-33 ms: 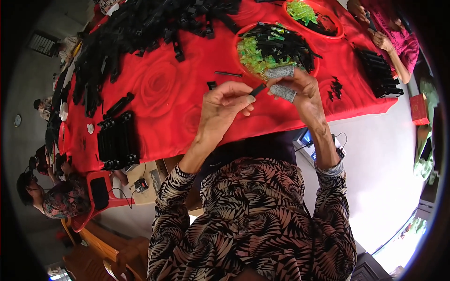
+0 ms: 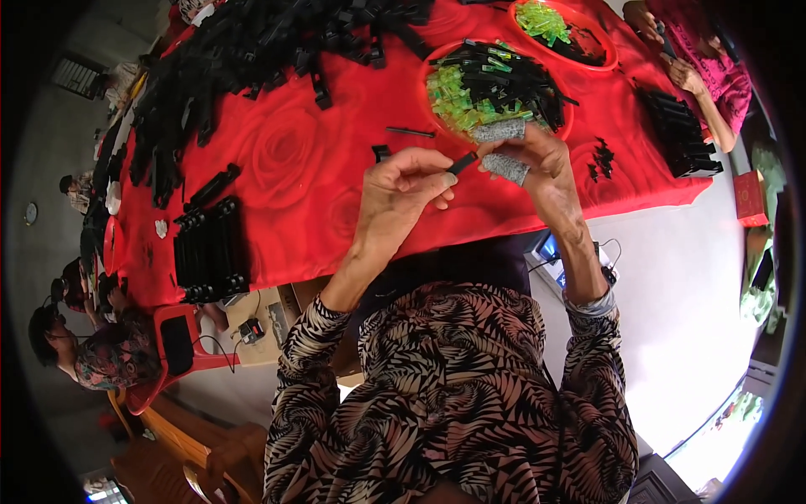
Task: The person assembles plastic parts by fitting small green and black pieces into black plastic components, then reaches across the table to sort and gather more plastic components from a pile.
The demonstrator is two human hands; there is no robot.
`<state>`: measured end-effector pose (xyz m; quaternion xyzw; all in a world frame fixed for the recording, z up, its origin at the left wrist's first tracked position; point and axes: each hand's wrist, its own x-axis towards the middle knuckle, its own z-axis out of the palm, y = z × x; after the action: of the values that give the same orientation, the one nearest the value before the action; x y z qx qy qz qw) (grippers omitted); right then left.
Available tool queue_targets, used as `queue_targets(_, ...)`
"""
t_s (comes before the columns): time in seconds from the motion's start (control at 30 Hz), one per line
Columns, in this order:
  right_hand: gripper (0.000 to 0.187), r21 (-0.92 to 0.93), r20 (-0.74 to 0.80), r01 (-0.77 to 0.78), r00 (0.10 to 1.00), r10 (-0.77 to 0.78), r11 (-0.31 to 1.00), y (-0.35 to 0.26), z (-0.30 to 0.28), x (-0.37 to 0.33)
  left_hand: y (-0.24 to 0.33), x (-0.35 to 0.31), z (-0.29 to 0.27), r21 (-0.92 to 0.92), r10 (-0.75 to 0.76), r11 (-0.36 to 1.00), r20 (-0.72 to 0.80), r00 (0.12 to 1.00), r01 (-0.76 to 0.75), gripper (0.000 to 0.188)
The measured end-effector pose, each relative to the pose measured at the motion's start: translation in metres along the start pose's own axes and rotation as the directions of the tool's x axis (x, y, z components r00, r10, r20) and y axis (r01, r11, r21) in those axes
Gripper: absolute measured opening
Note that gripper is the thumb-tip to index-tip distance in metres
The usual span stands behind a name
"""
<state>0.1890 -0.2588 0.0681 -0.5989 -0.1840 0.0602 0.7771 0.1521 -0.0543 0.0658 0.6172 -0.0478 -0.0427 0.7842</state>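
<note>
Over the table's near side, my left hand (image 2: pixel 401 189) pinches a small black plastic strip (image 2: pixel 463 161) between thumb and fingers. My right hand (image 2: pixel 541 168), its thumb and a finger wrapped in grey cloth, closes at the other end of that strip. Its fingertips partly hide that end. Just beyond my right hand stands a red basin (image 2: pixel 426 88) of black strips and yellow-green clear pieces (image 2: pixel 449 97). A thin black rod (image 2: pixel 410 132) and a small black part (image 2: pixel 381 153) lie past my left hand.
A big heap of black plastic parts (image 2: pixel 252 50) covers the far left of the red tablecloth (image 2: pixel 285 151). Stacked black parts (image 2: pixel 211 252) sit at the near left, others (image 2: pixel 678 130) at the right. A second red basin (image 2: pixel 610 60) stands far right, near a co-worker's hands (image 2: pixel 684 76).
</note>
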Motion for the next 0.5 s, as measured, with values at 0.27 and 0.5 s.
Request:
queue_targets(0.27,0.03,-0.168,0.061,-0.061,0.996,0.072,0.984,0.005,0.015,-0.001,-0.012,-0.016,-0.007,0.292,0.182,0.944,-0.07,0.981,-0.154,0.015)
queue_targets(0.5,0.033,-0.247,0.034,-0.048,0.998,0.058,0.968,0.013,0.029,-0.007,-0.013,-0.025,-0.01,0.325,0.2,0.932,-0.085,0.976,-0.163,0.015)
